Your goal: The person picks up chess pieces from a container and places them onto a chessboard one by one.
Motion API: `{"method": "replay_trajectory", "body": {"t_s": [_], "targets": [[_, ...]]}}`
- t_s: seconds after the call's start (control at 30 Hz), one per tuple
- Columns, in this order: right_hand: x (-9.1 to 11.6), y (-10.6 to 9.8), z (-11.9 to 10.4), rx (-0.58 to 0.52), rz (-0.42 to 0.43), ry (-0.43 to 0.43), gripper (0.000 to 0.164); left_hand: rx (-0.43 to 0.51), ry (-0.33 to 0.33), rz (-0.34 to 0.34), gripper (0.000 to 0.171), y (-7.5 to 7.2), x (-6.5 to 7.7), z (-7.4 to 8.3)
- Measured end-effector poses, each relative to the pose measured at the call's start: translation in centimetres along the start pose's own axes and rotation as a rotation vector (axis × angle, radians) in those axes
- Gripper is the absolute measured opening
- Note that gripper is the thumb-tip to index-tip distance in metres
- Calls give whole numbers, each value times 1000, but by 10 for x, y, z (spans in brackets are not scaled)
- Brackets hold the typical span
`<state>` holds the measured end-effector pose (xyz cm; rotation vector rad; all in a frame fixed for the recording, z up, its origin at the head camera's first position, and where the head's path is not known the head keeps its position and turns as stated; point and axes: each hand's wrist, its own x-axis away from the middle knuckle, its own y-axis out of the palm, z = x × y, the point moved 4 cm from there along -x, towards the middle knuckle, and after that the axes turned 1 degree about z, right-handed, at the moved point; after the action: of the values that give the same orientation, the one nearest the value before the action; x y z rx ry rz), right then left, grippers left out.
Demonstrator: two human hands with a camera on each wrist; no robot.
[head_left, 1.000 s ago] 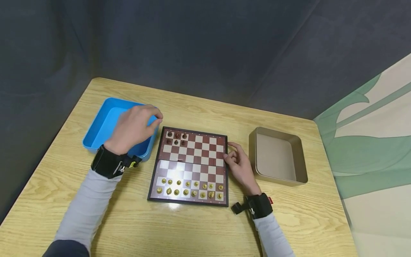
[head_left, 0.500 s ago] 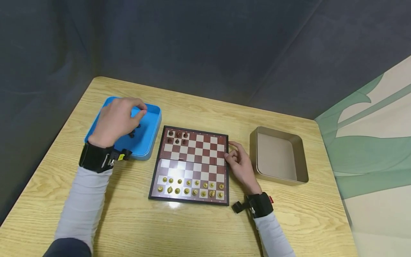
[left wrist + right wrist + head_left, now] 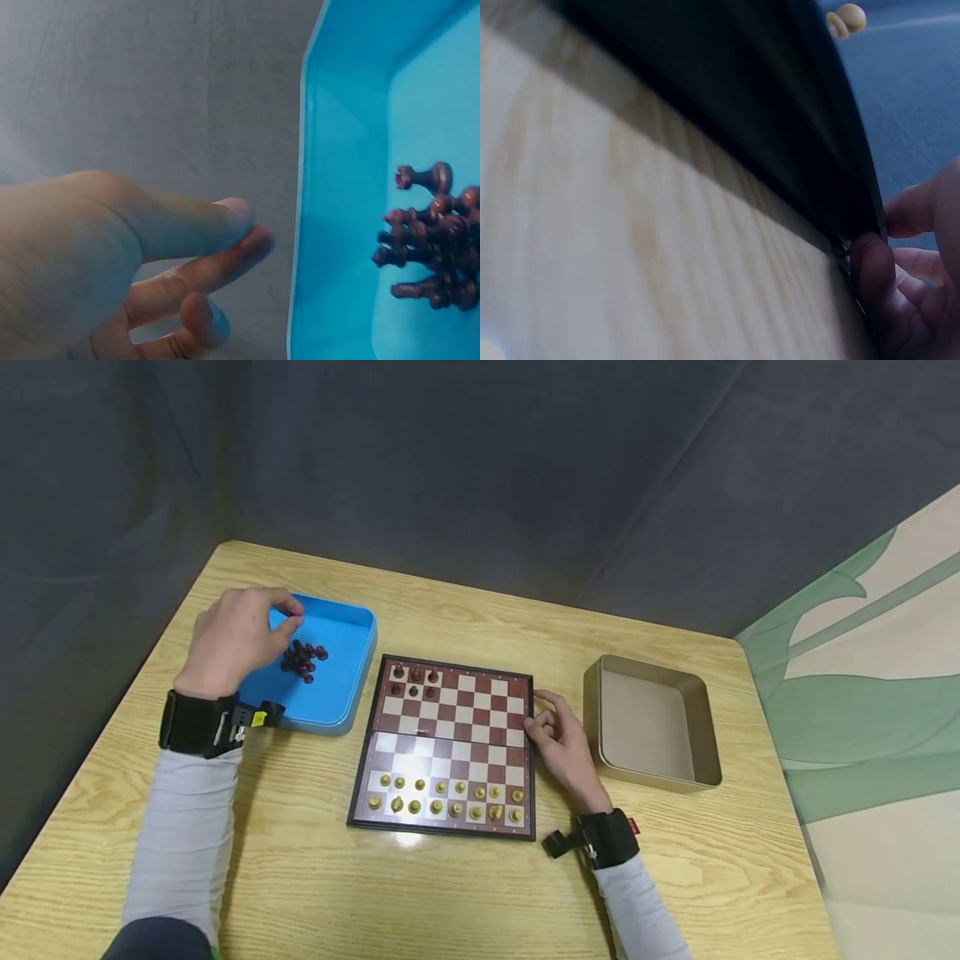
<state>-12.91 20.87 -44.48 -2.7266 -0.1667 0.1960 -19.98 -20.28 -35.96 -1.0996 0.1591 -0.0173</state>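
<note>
My left hand [image 3: 231, 637] hovers over the left part of the blue tray [image 3: 352, 693]. Its thumb and index finger come close together, and the left wrist view shows nothing between them. Several dark red chess pieces [image 3: 302, 658] lie heaped in the tray, to the right of the fingers. The magnetic chessboard [image 3: 480, 727] lies flat in the middle of the table. My right hand [image 3: 564, 745] holds the board's right edge with thumb and fingers. Gold chess pieces [image 3: 437, 807] stand in two rows on the near side; several dark red pieces [image 3: 416, 674] stand at the far left corner.
A gold-brown metal tin [image 3: 649, 727] stands right of my right hand. The wooden table [image 3: 450, 893] ends at a dark curtain [image 3: 465, 485] at the back, with a green and cream cloth [image 3: 877, 727] on the right.
My left hand has moved left, from over the tray's right side to its left part, uncovering the heap of dark red pieces. My right hand stays at the board's edge.
</note>
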Motion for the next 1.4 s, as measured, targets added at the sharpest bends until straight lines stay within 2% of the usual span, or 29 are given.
{"method": "replay_trajectory", "body": {"t_s": [0.23,0.57,0.83,1.4], "targets": [[-1,2,1,2,-2,-9,43,8,-73,-114,26,9,-2,-11],[-1,2,3,3,-1,-4,43,-17,-91,-246,22,18,-1,-17],[-1,2,5,-1,3,2,43,-17,-108,-319,21,22,0,-18],[-1,3,5,5,1,8,43,-43,-125,-298,12,24,1,-19]]}}
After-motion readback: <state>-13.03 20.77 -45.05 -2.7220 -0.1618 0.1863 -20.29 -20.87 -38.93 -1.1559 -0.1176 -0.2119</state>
